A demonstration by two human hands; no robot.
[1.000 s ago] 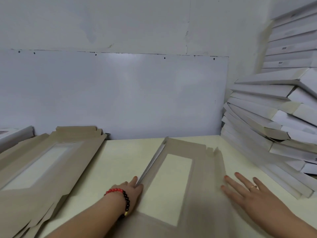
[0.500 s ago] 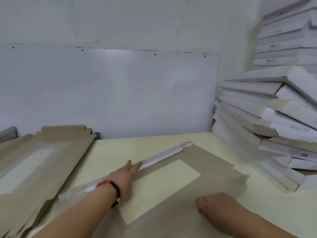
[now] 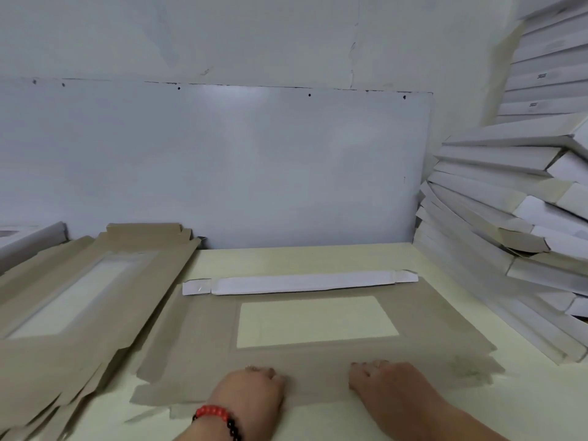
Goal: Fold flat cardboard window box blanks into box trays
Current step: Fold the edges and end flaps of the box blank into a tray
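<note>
You are working at a pale table (image 3: 286,259) crowded by leaning white folded boxes (image 3: 509,218) at right and flat blanks (image 3: 73,297) at left, the brown blank (image 3: 197,329) lying between them, your left hand (image 3: 251,389) and right hand (image 3: 388,383) curling fingers over its near edge.

Bare bench (image 3: 286,259) strip open along back edge, between flat blank (image 3: 203,338) and wall panel (image 3: 254,167). Left edge blocked by pile of flat blanks (image 3: 47,313). Right edge walled by leaning stack of folded boxes (image 3: 509,224). Narrow gap right of blank.
</note>
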